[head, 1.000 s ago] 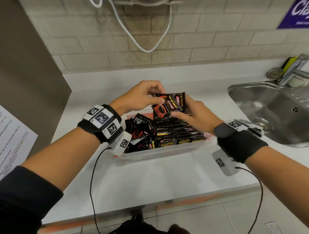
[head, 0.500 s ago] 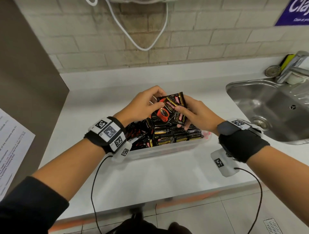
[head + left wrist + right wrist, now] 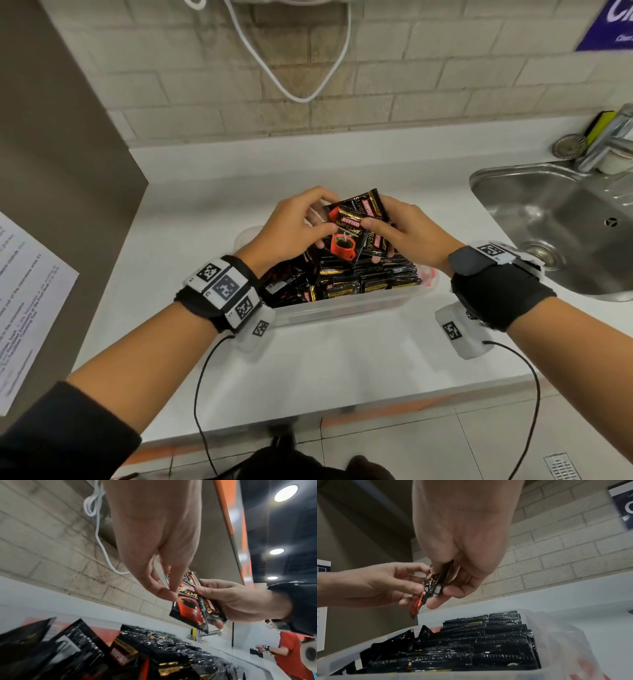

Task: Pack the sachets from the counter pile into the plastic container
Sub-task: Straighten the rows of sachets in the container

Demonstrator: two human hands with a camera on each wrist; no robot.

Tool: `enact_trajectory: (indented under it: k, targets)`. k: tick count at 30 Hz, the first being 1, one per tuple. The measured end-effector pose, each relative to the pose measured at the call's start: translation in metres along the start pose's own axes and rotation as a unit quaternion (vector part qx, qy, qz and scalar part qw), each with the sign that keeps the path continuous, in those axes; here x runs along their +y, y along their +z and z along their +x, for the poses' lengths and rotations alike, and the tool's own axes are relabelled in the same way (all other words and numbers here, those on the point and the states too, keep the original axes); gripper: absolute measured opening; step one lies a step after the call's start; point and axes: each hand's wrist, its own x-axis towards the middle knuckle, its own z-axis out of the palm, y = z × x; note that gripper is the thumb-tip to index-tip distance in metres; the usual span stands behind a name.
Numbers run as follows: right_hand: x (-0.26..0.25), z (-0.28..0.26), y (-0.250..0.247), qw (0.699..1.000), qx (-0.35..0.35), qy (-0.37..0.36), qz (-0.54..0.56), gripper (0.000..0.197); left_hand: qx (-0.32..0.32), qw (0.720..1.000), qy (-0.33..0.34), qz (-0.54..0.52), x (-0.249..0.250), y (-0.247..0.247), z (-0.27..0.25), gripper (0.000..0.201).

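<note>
Both hands hold a small fanned stack of black-and-red coffee sachets [image 3: 349, 233] just above the clear plastic container [image 3: 342, 308]. My left hand [image 3: 322, 219] pinches the front sachet's left edge between thumb and fingers. My right hand [image 3: 380, 236] grips the stack from the right, thumb on top and fingers beneath. In the left wrist view the left hand [image 3: 168, 593] meets the sachets [image 3: 190, 604] opposite the right hand [image 3: 240, 601]. The right wrist view shows the stack [image 3: 435, 586] edge-on over the container [image 3: 556, 635]. Rows of upright sachets [image 3: 370, 277] fill the container; looser ones lean at its left end.
A steel sink [image 3: 555, 222] with a tap [image 3: 613, 144] lies to the right. A printed sheet [image 3: 27, 301] hangs on the grey panel at the left. A white cable [image 3: 301, 96] loops on the brick wall. A person in red [image 3: 288, 650] stands far off.
Both hands have come down a little toward the container with the sachets. The stack has fanned out, with the front sachet now facing the camera.
</note>
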Motion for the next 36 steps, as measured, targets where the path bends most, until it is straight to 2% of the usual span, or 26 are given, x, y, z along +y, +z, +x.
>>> enact_trajectory:
  k: [3, 6, 14, 17, 21, 24, 27, 30, 33, 36]
  targets:
    - [0.001, -0.003, -0.002, 1.0, 0.007, 0.007, 0.004, 0.032, -0.028, 0.994, -0.069, -0.079, -0.004, -0.003, -0.006, 0.032]
    - [-0.002, -0.004, 0.0, 1.0, 0.01, 0.006, 0.008, 0.032, -0.043, 0.986, -0.091, -0.131, 0.0, 0.004, -0.009, 0.027]
    - [-0.001, -0.006, 0.002, 1.0, 0.002, 0.013, 0.007, 0.024, -0.038, 0.987, -0.114, -0.107, 0.0, 0.004, -0.007, 0.028]
    - [0.004, -0.007, -0.003, 1.0, 0.012, 0.018, 0.003, 0.027, -0.036, 0.984, -0.128, -0.116, -0.005, 0.002, -0.012, 0.027]
    - [0.015, -0.007, -0.015, 0.999, 0.03, 0.02, 0.003, 0.029, -0.069, 0.981, -0.133, -0.126, -0.009, 0.002, -0.023, 0.028]
    - [0.02, -0.006, -0.018, 0.999, 0.031, 0.027, 0.0, 0.032, -0.102, 0.988, -0.102, -0.062, -0.007, 0.009, -0.031, 0.026]
    - [0.022, -0.006, -0.013, 0.999, 0.025, 0.03, 0.0, 0.032, -0.122, 0.99, -0.035, 0.062, -0.007, 0.017, -0.034, 0.027]
    - [0.024, -0.007, -0.008, 0.999, 0.021, 0.029, -0.001, 0.029, -0.18, 0.971, -0.005, 0.158, -0.007, 0.02, -0.034, 0.023]
    - [0.026, -0.008, -0.005, 0.999, 0.017, 0.028, -0.009, 0.025, -0.243, 0.951, -0.008, 0.19, -0.007, 0.017, -0.035, 0.015]
    - [0.029, -0.008, -0.004, 0.999, 0.013, 0.027, -0.017, 0.027, -0.266, 0.942, 0.007, 0.203, -0.005, 0.014, -0.034, 0.016]
